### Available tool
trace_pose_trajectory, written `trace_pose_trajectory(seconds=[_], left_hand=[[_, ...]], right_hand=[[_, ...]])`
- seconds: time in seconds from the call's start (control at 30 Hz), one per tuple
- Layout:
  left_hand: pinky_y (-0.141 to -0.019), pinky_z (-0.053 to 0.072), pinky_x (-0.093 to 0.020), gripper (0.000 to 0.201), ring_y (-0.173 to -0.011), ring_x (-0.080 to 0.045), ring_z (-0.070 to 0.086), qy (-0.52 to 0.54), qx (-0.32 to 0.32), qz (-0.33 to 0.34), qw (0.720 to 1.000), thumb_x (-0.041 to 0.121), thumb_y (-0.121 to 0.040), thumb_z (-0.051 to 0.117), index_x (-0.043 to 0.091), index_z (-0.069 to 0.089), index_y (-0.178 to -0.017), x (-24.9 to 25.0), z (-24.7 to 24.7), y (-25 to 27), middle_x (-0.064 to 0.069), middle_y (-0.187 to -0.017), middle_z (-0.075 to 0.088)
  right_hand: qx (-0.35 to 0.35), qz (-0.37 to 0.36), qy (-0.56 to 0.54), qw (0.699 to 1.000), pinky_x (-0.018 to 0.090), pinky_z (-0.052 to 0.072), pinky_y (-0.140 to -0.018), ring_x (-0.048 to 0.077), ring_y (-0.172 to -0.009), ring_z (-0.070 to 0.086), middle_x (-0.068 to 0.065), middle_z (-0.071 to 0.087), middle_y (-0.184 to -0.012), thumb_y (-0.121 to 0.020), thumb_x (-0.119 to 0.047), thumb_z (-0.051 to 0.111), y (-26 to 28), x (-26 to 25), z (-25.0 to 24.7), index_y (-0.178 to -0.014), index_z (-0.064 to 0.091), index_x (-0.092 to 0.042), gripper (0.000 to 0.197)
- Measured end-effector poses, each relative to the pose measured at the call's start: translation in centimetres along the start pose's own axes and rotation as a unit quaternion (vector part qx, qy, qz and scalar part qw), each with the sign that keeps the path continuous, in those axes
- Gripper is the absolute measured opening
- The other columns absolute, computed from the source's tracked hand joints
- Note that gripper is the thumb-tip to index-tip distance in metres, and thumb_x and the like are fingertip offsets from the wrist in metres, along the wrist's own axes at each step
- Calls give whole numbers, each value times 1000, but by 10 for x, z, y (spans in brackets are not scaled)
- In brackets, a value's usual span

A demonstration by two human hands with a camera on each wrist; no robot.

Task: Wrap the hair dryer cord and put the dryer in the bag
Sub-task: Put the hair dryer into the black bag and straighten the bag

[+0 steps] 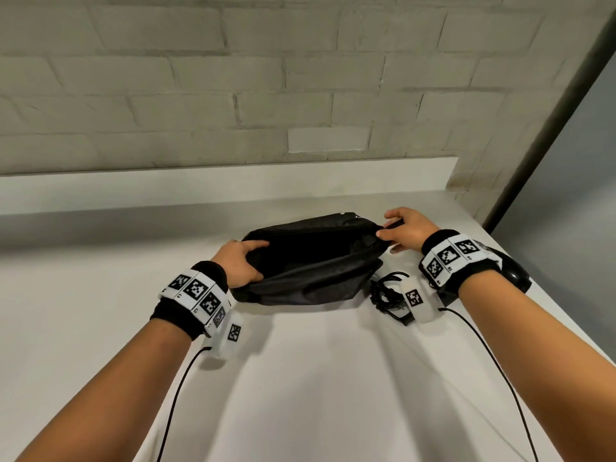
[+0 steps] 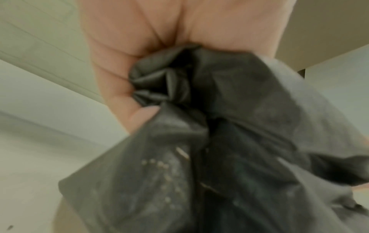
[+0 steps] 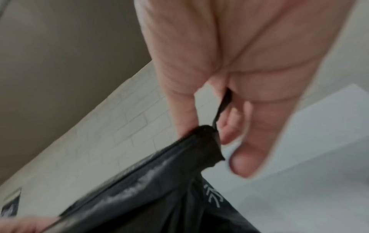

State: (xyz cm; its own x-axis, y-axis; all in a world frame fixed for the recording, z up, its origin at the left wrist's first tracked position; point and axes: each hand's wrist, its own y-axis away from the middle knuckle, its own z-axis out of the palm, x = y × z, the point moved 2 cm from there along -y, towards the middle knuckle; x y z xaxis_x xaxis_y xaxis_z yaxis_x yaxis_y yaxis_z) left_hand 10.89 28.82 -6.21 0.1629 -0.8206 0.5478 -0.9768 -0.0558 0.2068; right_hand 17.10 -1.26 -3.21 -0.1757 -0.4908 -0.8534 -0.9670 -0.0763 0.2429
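Observation:
A black fabric bag (image 1: 313, 258) lies on the white counter (image 1: 300, 378), its mouth held between both hands. My left hand (image 1: 260, 261) grips the bunched left end; in the left wrist view its fingers (image 2: 123, 88) curl round crumpled fabric (image 2: 219, 141). My right hand (image 1: 386, 225) pinches the bag's right corner. In the right wrist view a thin black tab (image 3: 223, 102) is caught between thumb and fingers at the bag's corner (image 3: 205, 138). The black hair dryer (image 1: 516, 276) lies under my right wrist, mostly hidden. Its bundled cord (image 1: 386, 293) rests just right of the bag.
A pale brick wall (image 1: 233, 95) with a low white ledge (image 1: 200, 185) runs behind the bag. The counter's right edge (image 1: 566, 315) falls close beyond the dryer, beside a dark vertical frame (image 1: 550, 128). Thin black cables (image 1: 173, 405) trail from both wrist bands.

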Motion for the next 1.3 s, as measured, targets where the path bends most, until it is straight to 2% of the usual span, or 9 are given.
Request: trace_pose_trajectory(seconds=[0.1, 0.2, 0.37, 0.47, 0.57, 0.7, 0.93, 1.13, 1.3], left_hand=[[-100, 43, -31, 70, -115, -30, 53, 3, 3, 0, 1000, 14, -67, 69, 30, 47, -132, 5, 7, -1, -16, -129, 49], [-102, 41, -30, 68, -118, -29, 50, 12, 17, 2, 1000, 15, -69, 69, 26, 47, -133, 13, 12, -1, -15, -132, 47], [-101, 41, -28, 67, -117, -30, 51, 20, 36, -3, 999, 17, -70, 69, 22, 46, -133, 28, 19, -1, -16, -133, 44], [-100, 42, -27, 47, -113, -28, 53, 54, 57, 3, 997, 15, -73, 67, 24, 61, -119, 38, 23, 1, -14, -129, 47], [-99, 40, -25, 38, -116, -26, 53, 89, 74, 2, 993, 14, -76, 65, 19, 65, -114, 47, 27, 4, -11, -130, 50], [-103, 40, -28, 61, -123, -27, 49, 91, 52, 6, 995, 13, -74, 67, 17, 49, -132, 56, 32, 9, -11, -136, 48], [-104, 41, -33, 76, -125, -24, 46, 40, 23, 17, 999, 20, -72, 64, 35, 33, -139, 66, 37, 14, -4, -141, 44], [-107, 37, -33, 74, -128, -26, 42, 40, 8, 40, 998, 13, -75, 59, 28, 31, -141, 75, 41, 13, -8, -142, 40], [-107, 38, -33, 73, -129, -25, 42, 41, 3, 43, 998, 13, -75, 58, 27, 32, -141, 74, 41, 10, -8, -142, 41]], right_hand=[[65, 17, 112, 991, 42, 51, -81, 36, -107, 55, 14, 50, -116, -84, -23, 62, 4, 6, -7, -139, 22, -13, 69], [156, -21, 150, 976, 38, 39, -99, 38, -117, 48, 24, 49, -127, -89, -20, 53, 11, 10, -17, -143, 14, -13, 67], [119, 25, 333, 935, 37, 41, -99, 36, -118, 50, 22, 46, -133, -89, -34, 50, 39, 25, -22, -137, 33, -8, 57], [95, 102, 442, 886, 37, 48, -86, 28, -110, 57, 10, 59, -122, -82, -61, 43, 59, 39, -14, -135, 33, -12, 72], [32, 179, 494, 850, 39, 42, -97, 26, -124, 48, 6, 48, -138, -75, -78, 29, 67, 55, -5, -139, 31, -17, 89], [-19, 215, 456, 863, 40, 35, -108, 31, -131, 40, 14, 42, -143, -77, -77, 26, 66, 67, 3, -137, 35, -12, 89], [25, 267, 364, 892, 42, 23, -115, 33, -140, 21, 14, 22, -152, -76, -65, 47, 71, 64, 7, -143, 18, -13, 90], [6, 272, 319, 908, 30, 43, -97, 27, -121, 49, 16, 52, -122, -82, -34, 61, 72, 52, 1, -127, 46, -3, 57], [-18, 278, 299, 912, 32, 44, -101, 26, -119, 52, 16, 52, -132, -76, -38, 68, 70, 52, 6, -124, 50, -3, 62]])
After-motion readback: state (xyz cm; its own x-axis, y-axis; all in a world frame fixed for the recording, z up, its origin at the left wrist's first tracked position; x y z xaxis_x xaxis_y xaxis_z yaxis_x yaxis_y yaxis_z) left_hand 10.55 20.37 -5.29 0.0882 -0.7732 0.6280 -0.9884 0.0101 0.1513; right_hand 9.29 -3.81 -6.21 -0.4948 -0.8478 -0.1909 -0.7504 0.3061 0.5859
